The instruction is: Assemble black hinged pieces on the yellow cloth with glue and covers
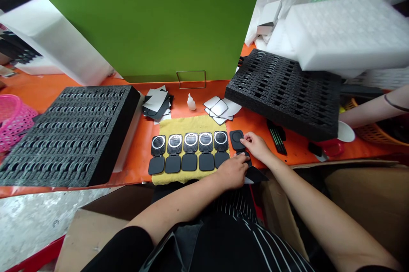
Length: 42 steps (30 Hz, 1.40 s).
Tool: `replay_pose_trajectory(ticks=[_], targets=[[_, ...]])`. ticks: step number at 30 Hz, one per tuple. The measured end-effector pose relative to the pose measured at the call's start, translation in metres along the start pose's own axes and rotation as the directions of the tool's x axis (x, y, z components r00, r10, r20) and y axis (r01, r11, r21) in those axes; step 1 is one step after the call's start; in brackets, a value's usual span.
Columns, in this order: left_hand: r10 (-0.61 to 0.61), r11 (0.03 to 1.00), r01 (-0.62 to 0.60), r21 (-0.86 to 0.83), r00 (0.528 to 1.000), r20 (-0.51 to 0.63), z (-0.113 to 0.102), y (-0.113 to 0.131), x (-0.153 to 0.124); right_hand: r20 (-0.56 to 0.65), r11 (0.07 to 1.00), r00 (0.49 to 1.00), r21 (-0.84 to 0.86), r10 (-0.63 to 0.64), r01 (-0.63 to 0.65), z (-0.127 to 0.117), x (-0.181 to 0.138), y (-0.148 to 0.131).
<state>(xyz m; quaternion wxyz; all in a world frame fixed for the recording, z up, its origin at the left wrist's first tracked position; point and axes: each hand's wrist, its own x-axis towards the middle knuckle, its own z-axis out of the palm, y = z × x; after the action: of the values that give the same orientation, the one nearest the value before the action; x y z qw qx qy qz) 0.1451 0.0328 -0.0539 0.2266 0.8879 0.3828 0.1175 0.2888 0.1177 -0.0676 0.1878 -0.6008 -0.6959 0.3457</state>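
Note:
Several black hinged two-panel pads, like folding chargers, lie unfolded in a row on a yellow cloth [191,123]. Their upper panels carry silver rings, as on the middle pad [191,142]. Just right of the cloth is another black hinged pad [236,139], whose ring is dark. My right hand [257,146] pinches this pad's right edge with thumb and fingertips. Over its lower panel, my left hand [232,172] is closed with fingers curled onto it, hiding most of that panel. Below the hands, a dark flat piece [255,175] sticks out at the table edge.
Slotted black foam trays, one left [68,131] and one right [281,93], flank the cloth. Behind it are loose sheets [156,103], a small white bottle [191,102] and white-faced squares [220,108]. A green panel [143,20] rises behind. White foam [348,33] overhangs the right tray.

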Motion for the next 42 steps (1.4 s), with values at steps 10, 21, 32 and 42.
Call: replay_pose_trajectory(ticks=[10,21,32,42], targets=[[-0.079,0.981,0.082,-0.175,0.997,0.027,-0.004,0.005,0.002,-0.114,0.865,0.993,-0.495,0.028,-0.081,-0.003,0.027,-0.031],[-0.533,0.693,0.383,-0.611,0.843,-0.076,-0.036,-0.009,-0.031,-0.396,0.917,0.845,-0.321,-0.359,0.238,-0.046,-0.077,-0.080],[-0.434,0.643,0.078,-0.761,0.857,-0.278,-0.053,0.002,-0.075,0.178,0.714,0.967,0.653,0.181,-0.254,0.016,-0.078,-0.105],[-0.185,0.887,0.043,-0.459,0.946,-0.268,-0.076,0.005,-0.093,0.271,0.581,0.948,0.750,0.167,-0.317,0.036,-0.098,-0.108]])
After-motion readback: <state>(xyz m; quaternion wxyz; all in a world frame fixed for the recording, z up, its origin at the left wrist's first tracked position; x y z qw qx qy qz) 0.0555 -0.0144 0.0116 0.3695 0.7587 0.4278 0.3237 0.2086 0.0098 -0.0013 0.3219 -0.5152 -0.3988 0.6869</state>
